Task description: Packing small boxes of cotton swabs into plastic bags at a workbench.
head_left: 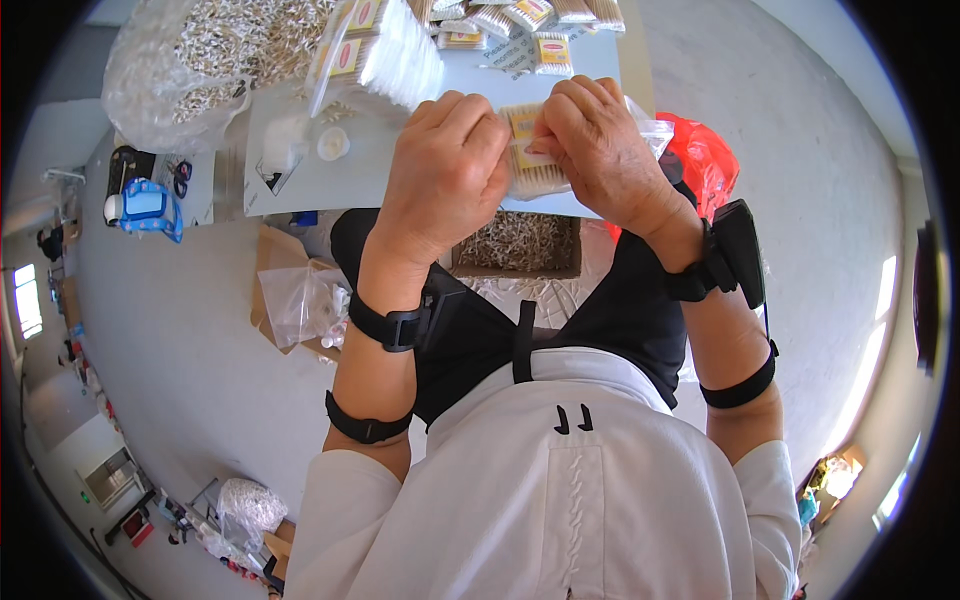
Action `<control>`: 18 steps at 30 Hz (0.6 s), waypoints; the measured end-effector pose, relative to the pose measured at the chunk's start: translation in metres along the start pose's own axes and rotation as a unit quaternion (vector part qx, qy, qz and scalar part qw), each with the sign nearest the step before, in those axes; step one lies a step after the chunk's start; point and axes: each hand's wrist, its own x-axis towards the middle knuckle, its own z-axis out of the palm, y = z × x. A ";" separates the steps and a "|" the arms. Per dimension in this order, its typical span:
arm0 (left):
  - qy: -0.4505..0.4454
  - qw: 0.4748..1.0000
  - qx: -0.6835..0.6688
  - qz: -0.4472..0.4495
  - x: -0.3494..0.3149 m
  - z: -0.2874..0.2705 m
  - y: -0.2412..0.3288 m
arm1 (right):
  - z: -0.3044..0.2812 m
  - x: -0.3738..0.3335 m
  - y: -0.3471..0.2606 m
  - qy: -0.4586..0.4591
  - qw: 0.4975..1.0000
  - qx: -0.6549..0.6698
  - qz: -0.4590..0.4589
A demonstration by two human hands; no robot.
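Between my two hands, over the table's front edge, is a clear bag of cotton swabs (537, 183) with yellow labels showing through it. My left hand (450, 165) is closed at the bag's left side, its fingers curled and the pinched edge hidden behind them. On the other side my right hand (612, 150) is closed on the bag, thumb and fingertips pressed over its label. Loose clear plastic (648, 130) sticks out past the right hand. Just behind my left hand stands a tall stack of swab packs (395, 65) in clear film.
Several small swab packs (553, 54) lie at the table's back. A big clear bag of loose swabs (250, 45) rests at the back left, near a round white lid (333, 143). Below are a box of swabs (520, 245), a carton (275, 270) and a red bag (705, 160).
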 end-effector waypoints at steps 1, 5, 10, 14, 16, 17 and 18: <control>0.001 1.000 0.002 0.003 0.001 0.003 -0.001 | 0.000 0.000 0.000 0.000 1.000 0.000 0.000; -0.023 1.000 0.017 0.000 0.003 0.004 -0.001 | 0.001 0.000 0.000 0.008 1.000 0.001 -0.002; 0.001 0.999 0.018 0.035 0.008 0.011 0.001 | 0.001 0.000 0.000 -0.004 1.000 0.002 0.004; -0.013 0.998 0.018 0.052 0.012 0.011 0.002 | -0.001 0.002 0.002 -0.002 1.000 0.009 -0.005; -0.022 0.999 0.006 0.038 0.011 0.008 0.002 | -0.007 0.002 0.006 -0.007 1.000 0.024 -0.010; -0.031 0.999 -0.005 0.023 0.010 0.008 0.002 | -0.012 0.000 0.009 -0.014 0.999 0.018 -0.024; -0.030 0.999 -0.006 0.024 0.011 0.008 0.002 | -0.016 -0.002 0.012 -0.022 0.999 0.011 -0.037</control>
